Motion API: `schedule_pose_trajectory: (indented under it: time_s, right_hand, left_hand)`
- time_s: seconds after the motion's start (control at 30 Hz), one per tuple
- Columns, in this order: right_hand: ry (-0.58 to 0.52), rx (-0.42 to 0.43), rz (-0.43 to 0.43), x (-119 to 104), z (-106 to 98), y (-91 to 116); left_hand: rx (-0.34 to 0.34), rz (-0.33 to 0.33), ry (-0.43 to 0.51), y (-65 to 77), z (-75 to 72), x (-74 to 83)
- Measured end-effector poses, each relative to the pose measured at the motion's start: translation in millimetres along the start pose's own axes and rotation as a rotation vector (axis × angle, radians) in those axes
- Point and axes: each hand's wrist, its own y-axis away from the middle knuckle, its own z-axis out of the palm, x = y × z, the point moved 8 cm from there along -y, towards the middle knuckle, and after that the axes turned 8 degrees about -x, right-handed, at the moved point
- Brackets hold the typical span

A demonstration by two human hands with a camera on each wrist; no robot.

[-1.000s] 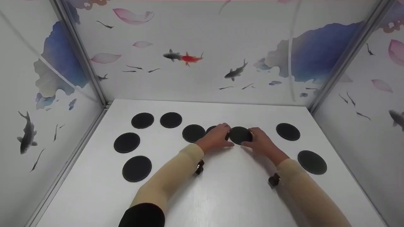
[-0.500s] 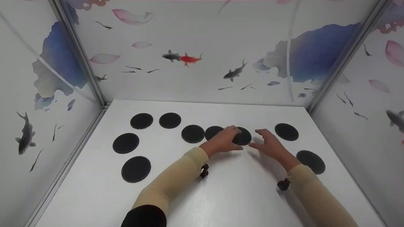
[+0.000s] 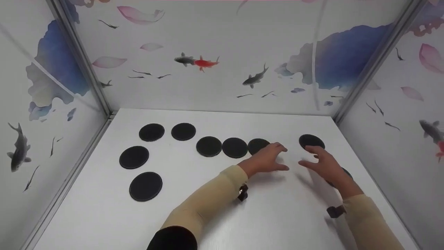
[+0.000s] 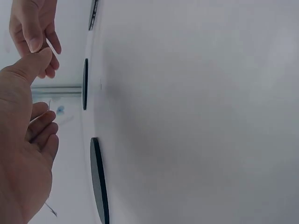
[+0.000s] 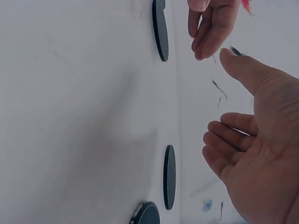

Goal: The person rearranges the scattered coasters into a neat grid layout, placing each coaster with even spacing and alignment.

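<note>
Side by side in a short row on the white table lie three flat black discs: a left one (image 3: 208,146), a middle one (image 3: 235,147) and a right one (image 3: 257,145). My left hand (image 3: 265,159) hovers over the near right part of that right disc and partly hides it, holding nothing, thumb apart from the fingers. My right hand (image 3: 326,168) is also empty, raised by the far right disc (image 3: 312,140), which it overlaps. Its wrist covers most of another disc (image 3: 348,173). In the left wrist view two discs show edge-on, a near one (image 4: 99,182) and a farther one (image 4: 85,84).
On the table's left side lie more black discs: a back one (image 3: 151,132), one beside it (image 3: 183,131), a side one (image 3: 134,157) and a front one (image 3: 145,186). White panels with printed fish enclose the table, including a back panel (image 3: 215,93).
Both hands have moved right, away from the row's right disc, which they flanked a second ago. The gap between them has widened. The row's middle disc has come into full view.
</note>
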Motion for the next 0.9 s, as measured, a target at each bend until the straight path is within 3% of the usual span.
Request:
schedule_pose_trajectory:
  time_s: [0.43, 0.9]
  right_hand:
    - [0.058, -0.056, 0.134, 60, -34, 43]
    - [0.055, -0.077, 0.178, 101, -38, 73]
  left_hand:
    - [-0.035, -0.006, 0.073, -34.0, 27.8, 38.8]
    - [-0.039, -0.115, 0.081, -70.2, 61.0, 51.7]
